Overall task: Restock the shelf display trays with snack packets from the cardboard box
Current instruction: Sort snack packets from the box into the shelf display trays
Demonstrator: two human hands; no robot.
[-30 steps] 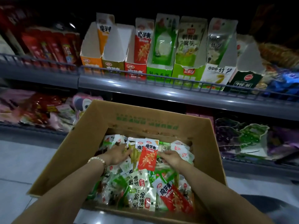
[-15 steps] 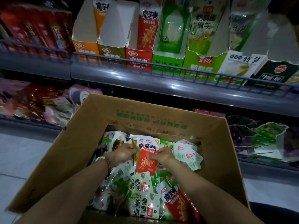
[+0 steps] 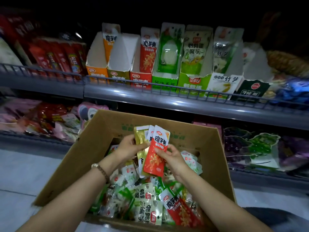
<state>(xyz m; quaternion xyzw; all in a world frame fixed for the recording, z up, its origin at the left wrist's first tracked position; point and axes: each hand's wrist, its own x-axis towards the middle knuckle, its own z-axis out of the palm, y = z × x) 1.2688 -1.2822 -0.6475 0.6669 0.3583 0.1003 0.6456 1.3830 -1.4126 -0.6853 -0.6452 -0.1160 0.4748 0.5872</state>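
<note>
Both forearms reach forward over the cardboard box (image 3: 80, 158) at 6 o'clock. The left hand (image 3: 127, 147), fingers curled, grips a gold packet (image 3: 141, 136). The right hand (image 3: 170, 159) pinches the red packet (image 3: 156, 154), thumb on its face, holding it upright above the box. Display trays (image 3: 141, 79) line the shelf at 12 o'clock.

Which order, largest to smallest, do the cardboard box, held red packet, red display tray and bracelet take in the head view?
1. cardboard box
2. red packet and red display tray look alike; tray farther, so unranked
3. bracelet
</note>
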